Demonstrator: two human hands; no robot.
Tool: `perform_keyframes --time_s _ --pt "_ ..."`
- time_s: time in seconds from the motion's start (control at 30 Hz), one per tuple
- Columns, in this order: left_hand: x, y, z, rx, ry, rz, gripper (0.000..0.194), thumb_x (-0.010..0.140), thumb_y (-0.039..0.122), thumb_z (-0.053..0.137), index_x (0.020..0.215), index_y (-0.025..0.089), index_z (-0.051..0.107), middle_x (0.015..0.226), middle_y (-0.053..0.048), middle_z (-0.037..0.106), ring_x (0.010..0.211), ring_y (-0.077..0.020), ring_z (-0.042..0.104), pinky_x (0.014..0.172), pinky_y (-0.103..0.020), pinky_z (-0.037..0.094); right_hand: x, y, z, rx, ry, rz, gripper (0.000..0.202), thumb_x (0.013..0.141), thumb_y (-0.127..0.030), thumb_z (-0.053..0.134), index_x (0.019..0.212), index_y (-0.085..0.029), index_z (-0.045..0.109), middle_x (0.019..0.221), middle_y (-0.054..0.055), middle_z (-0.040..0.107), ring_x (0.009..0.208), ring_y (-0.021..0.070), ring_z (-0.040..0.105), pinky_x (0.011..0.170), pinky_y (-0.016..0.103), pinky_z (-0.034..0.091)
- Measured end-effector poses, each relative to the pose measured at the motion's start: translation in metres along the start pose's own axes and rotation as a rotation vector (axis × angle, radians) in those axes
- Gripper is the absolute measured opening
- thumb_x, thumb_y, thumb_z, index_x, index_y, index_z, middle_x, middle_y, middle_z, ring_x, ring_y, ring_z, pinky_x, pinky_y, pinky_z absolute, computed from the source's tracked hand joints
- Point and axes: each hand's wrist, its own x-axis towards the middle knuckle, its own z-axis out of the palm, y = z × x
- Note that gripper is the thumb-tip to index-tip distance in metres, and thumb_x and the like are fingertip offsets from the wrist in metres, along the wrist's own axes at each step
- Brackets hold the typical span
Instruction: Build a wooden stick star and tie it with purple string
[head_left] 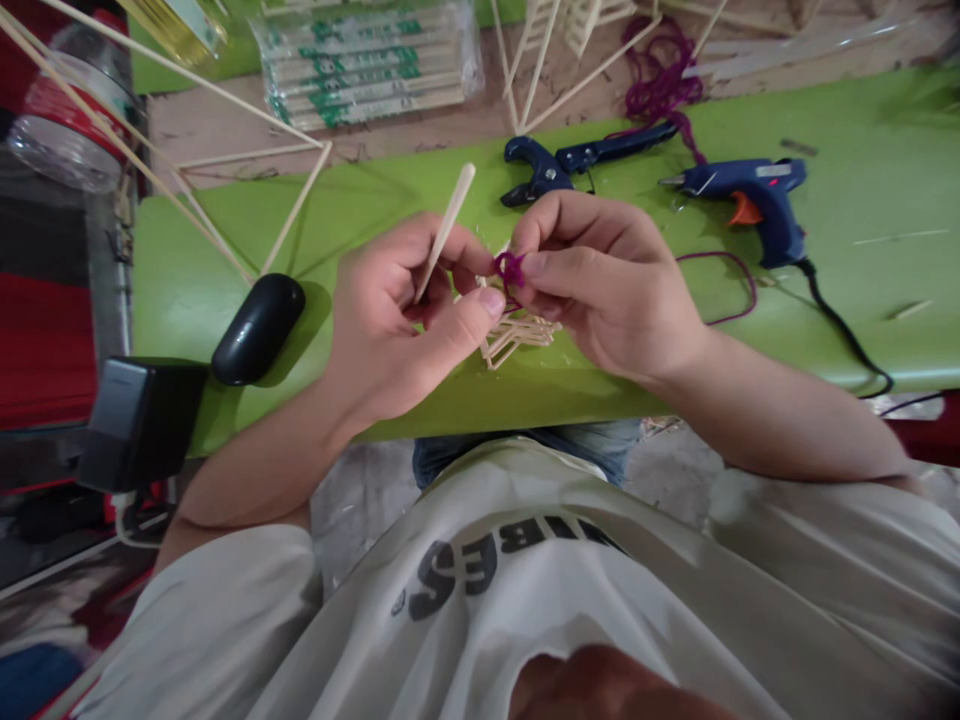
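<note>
Purple yarn (510, 268) forms a small loop between my two hands. With thumb and fingertips, my left hand (412, 310) is closed at the yarn's left side. A wooden chopstick (450, 225) also sticks up out of that hand, tilted to the right. My right hand (611, 280) pinches the yarn's other side between thumb and forefinger. Beneath the hands, partly covered by them, lies a small frame of thin wooden sticks (517, 335). A strand of yarn curves out on the table past my right wrist.
Behind my hands lies a blue cutter (547, 165); to its right is a blue glue gun (772, 195) with a black cord. A black glasses-case-like object (259, 330) and a black power adapter (142, 420) sit left. Packed chopsticks (367, 65) and stick frames (292, 215) stand farther back.
</note>
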Motion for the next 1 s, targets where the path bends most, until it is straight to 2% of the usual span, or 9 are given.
perform_keyframes --time_s 0.2,0.33,0.4,0.5,0.6,0.7,0.83,0.93,1.0 --pt "0.0031 -0.0030 0.0001 0.024 0.031 0.025 0.036 0.104 0.061 0.092 0.114 0.027 0.086 0.087 0.001 0.075 0.058 -0.0046 0.051 0.051 -0.025 0.037 0.0002 -0.0003 -0.0006 -0.011 -0.015 0.019 0.036 0.084 -0.041 0.107 0.082 -0.021 0.077 0.070 -0.001 0.067 0.060 0.0117 0.050 0.054 0.030 0.038" --pt "0.0050 -0.0073 0.0027 0.002 0.057 0.096 0.042 0.097 0.065 0.098 0.116 0.029 0.088 0.090 0.001 0.078 0.054 -0.0033 0.049 0.046 -0.025 0.031 0.0015 0.0023 -0.0016 0.005 -0.035 0.001 0.035 0.083 -0.039 0.109 0.081 -0.021 0.078 0.068 -0.001 0.067 0.058 0.0120 0.048 0.052 0.030 0.037" --pt "0.0045 -0.0083 0.0043 -0.011 0.083 0.115 0.042 0.096 0.065 0.099 0.115 0.029 0.088 0.092 0.000 0.080 0.053 -0.0028 0.048 0.044 -0.026 0.029 0.0016 0.0032 -0.0019 0.014 -0.044 0.003 0.034 0.084 -0.037 0.108 0.081 -0.022 0.078 0.067 -0.001 0.066 0.057 0.0123 0.048 0.051 0.030 0.038" --pt "0.0031 -0.0059 0.0051 -0.013 0.108 0.107 0.039 0.102 0.066 0.093 0.112 0.029 0.088 0.092 -0.001 0.080 0.056 -0.0035 0.052 0.046 -0.026 0.033 0.0011 0.0044 -0.0029 -0.001 -0.053 -0.005 0.028 0.085 -0.030 0.105 0.081 -0.022 0.078 0.068 -0.002 0.067 0.056 0.0124 0.049 0.052 0.030 0.041" --pt "0.0021 -0.0021 0.0040 -0.022 0.086 0.043 0.032 0.104 0.059 0.094 0.111 0.029 0.089 0.091 0.000 0.080 0.058 -0.0038 0.053 0.046 -0.027 0.034 0.0007 0.0057 -0.0045 -0.014 -0.055 -0.022 0.026 0.087 -0.030 0.104 0.083 -0.023 0.079 0.070 -0.002 0.070 0.057 0.0123 0.048 0.053 0.030 0.041" --pt "0.0024 -0.0021 0.0031 -0.057 0.057 0.064 0.032 0.099 0.054 0.100 0.116 0.029 0.090 0.092 0.001 0.080 0.057 -0.0032 0.052 0.044 -0.029 0.033 0.0010 0.0057 -0.0050 0.008 -0.061 -0.026 0.023 0.089 -0.027 0.101 0.084 -0.022 0.079 0.069 -0.002 0.070 0.057 0.0115 0.048 0.053 0.029 0.040" --pt "0.0032 -0.0060 0.0024 -0.078 0.042 0.111 0.030 0.103 0.052 0.095 0.115 0.025 0.090 0.090 -0.002 0.079 0.055 -0.0036 0.049 0.042 -0.030 0.029 0.0013 0.0035 -0.0037 0.003 -0.054 -0.013 0.026 0.086 -0.027 0.102 0.081 -0.021 0.077 0.066 -0.002 0.067 0.056 0.0114 0.047 0.052 0.029 0.038" --pt "0.0018 -0.0045 0.0016 -0.034 0.027 0.106 0.034 0.099 0.054 0.097 0.118 0.027 0.089 0.089 -0.002 0.076 0.057 -0.0056 0.048 0.042 -0.031 0.025 0.0006 0.0032 -0.0033 -0.031 -0.042 -0.014 0.025 0.088 -0.027 0.102 0.083 -0.021 0.079 0.068 -0.001 0.067 0.058 0.0120 0.049 0.054 0.029 0.039" --pt "-0.0003 0.0003 0.0013 0.033 0.015 0.085 0.034 0.103 0.056 0.094 0.121 0.028 0.087 0.094 -0.002 0.078 0.060 -0.0063 0.052 0.045 -0.030 0.030 0.0004 0.0048 -0.0038 -0.031 -0.044 -0.027 0.023 0.090 -0.029 0.101 0.084 -0.022 0.080 0.070 -0.001 0.068 0.059 0.0118 0.049 0.055 0.029 0.041"
